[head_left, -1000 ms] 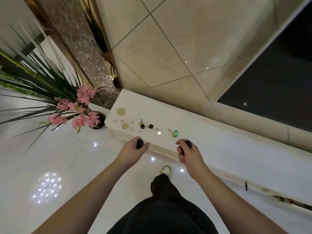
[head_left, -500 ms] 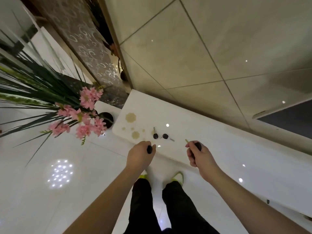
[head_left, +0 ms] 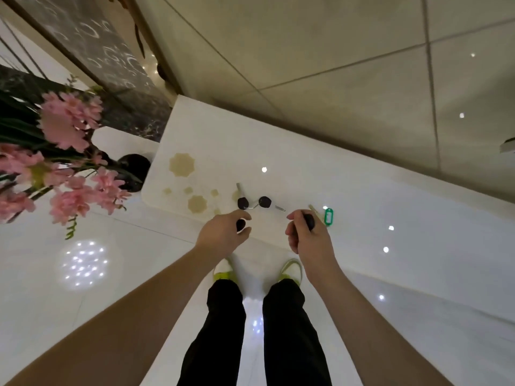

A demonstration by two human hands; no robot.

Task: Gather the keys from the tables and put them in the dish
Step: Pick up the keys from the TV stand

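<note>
Two black-headed keys (head_left: 253, 203) joined by a ring lie on the white glossy table (head_left: 362, 196). A key with a green tag (head_left: 328, 217) lies to their right. My left hand (head_left: 223, 235) hovers just in front of the black keys, closed on a small black object (head_left: 240, 224). My right hand (head_left: 306, 236) is beside the green tag, closed on a dark key head (head_left: 309, 221). No dish is in view.
A black vase (head_left: 133, 171) with pink flowers (head_left: 67, 151) and long leaves stands left of the table. Beige flower patterns (head_left: 182, 164) mark the table's left end. A tiled wall rises behind. My legs and shoes stand on the glossy floor (head_left: 55, 274).
The view has closed in on the table as I stepped up to it. Both hands have stayed closed on their dark objects and now sit nearer the keys.
</note>
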